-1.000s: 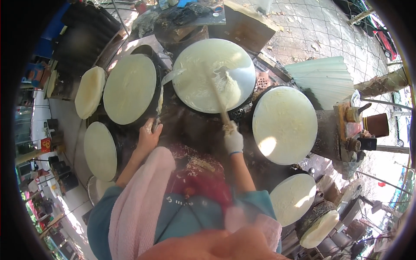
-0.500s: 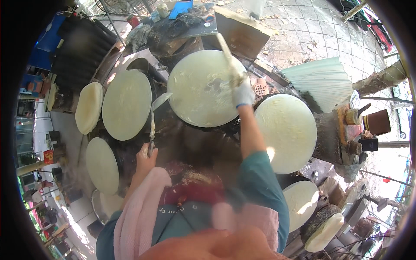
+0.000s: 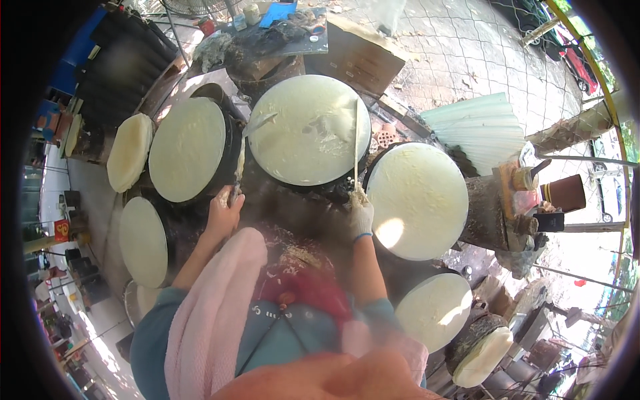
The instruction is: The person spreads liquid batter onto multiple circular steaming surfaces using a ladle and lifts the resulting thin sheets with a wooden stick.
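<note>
In the head view, my left hand (image 3: 224,215) grips the handle of a long, batter-smeared flat spatula (image 3: 239,164), its blade at the left side of the middle round griddle (image 3: 290,153). My right hand (image 3: 360,217), in a white knitted glove, is closed on a thin pale stick (image 3: 357,137) reaching over that griddle's right side. Pale batter coats the griddle's surface, with a darker uneven patch near the middle. Steam hazes the space between my hands.
Further round griddles with pale sheets surround me: left (image 3: 187,150), lower left (image 3: 143,241), right (image 3: 417,200), lower right (image 3: 432,313). A thick pale stack (image 3: 128,152) stands far left, a cluttered stand (image 3: 517,200) at right. Wire fencing, a cardboard panel (image 3: 353,53) and corrugated sheet (image 3: 470,127) lie beyond.
My right hand swung forward and right, then came back toward me with the stick. Batter now covers more of the bare silvery patch. My left hand and spatula moved only slightly.
</note>
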